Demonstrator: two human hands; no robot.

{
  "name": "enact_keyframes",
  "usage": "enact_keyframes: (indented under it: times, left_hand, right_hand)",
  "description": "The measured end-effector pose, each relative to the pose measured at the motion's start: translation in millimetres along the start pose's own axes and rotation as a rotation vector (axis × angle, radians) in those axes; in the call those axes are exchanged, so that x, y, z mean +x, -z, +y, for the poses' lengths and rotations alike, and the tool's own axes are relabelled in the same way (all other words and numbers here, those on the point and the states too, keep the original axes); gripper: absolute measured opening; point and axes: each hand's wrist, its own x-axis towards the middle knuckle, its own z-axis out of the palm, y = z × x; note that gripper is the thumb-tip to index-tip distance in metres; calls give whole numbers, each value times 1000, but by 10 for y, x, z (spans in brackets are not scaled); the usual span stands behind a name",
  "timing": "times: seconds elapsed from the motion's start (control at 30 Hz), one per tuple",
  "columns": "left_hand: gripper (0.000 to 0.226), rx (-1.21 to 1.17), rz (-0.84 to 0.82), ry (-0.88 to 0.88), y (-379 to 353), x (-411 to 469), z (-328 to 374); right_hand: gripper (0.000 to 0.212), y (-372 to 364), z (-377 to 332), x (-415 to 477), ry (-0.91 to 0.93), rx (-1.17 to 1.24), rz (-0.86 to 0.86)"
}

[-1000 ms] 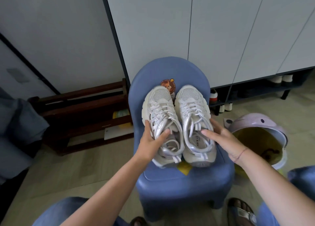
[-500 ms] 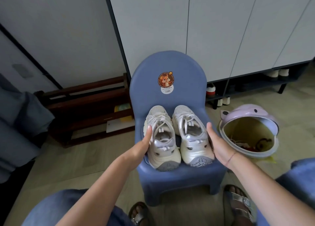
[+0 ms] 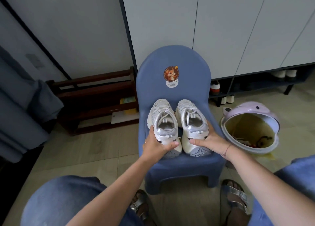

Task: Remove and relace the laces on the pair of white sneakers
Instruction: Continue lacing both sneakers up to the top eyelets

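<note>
Two white and silver sneakers stand side by side on the seat of a small blue plastic chair point(image 3: 173, 164), toes toward the backrest, heels toward me. Both are laced with white laces. My left hand point(image 3: 157, 144) grips the heel of the left sneaker point(image 3: 162, 120), thumb across the back of the heel. My right hand point(image 3: 208, 141) grips the heel of the right sneaker point(image 3: 190, 118), thumb laid over its rear and fingers round its right side.
A lilac waste bin point(image 3: 252, 113) with its lid tipped back stands right of the chair. A dark wooden shoe rack point(image 3: 95, 103) is to the left. White cabinets with shoes beneath line the back wall. My knees and sandalled feet are below the chair.
The sneakers were tilted up against the backrest a second ago and now stand flat on the seat. My hands moved from the sneakers' sides to grip their heels.
</note>
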Motion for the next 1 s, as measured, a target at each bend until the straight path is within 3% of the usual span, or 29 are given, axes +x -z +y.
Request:
enact_keyframes:
  times: [0.3,0.6,0.83,1.0]
  left_hand:
    - [63,-85,53,-9,300,-278,325]
    - [58,-133,246,-195,1448,-649,882]
    - [54,-133,362,-216,2264,-317,964]
    - [54,-165,372,-171,2720,396,824]
  right_hand:
    - [77,-278,-274,-221,51,68,171]
    - [72,-681,-1280,-205,370,234,30]
    - [73,-1094,-2033,501,475,194,-80]
    - [66,-1399,-2306,1324,421,205,-54]
